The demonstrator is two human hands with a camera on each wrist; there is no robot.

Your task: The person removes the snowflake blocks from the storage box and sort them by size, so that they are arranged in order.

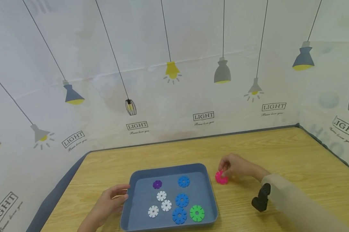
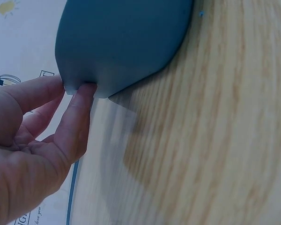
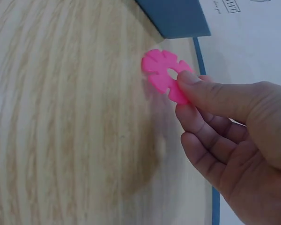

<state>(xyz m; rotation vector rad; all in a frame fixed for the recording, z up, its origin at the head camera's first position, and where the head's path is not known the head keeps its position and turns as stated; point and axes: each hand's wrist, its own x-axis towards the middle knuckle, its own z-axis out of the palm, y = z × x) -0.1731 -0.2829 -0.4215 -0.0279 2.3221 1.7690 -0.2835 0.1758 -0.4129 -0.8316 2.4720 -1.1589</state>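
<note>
My right hand (image 1: 235, 166) pinches a pink notched plastic disc (image 3: 161, 70) between thumb and fingers. It holds the disc just outside the tray's right wall, low over the table. At the other side, my left hand (image 1: 109, 204) has its fingertips and thumb at the left rim of a blue-grey tray (image 2: 126, 42). Inside the tray lie a purple disc (image 1: 157, 184), three white discs (image 1: 153, 211), three blue discs (image 1: 182, 200) and a green disc (image 1: 197, 213), all flat and notched round the edge.
The tray stands on a wood-grain table (image 1: 267, 148). A pale wall covering (image 1: 174, 106) printed with lamps rises behind the table and along its sides. A black strap-like device (image 1: 261, 197) sits on the right sleeve (image 1: 296, 199).
</note>
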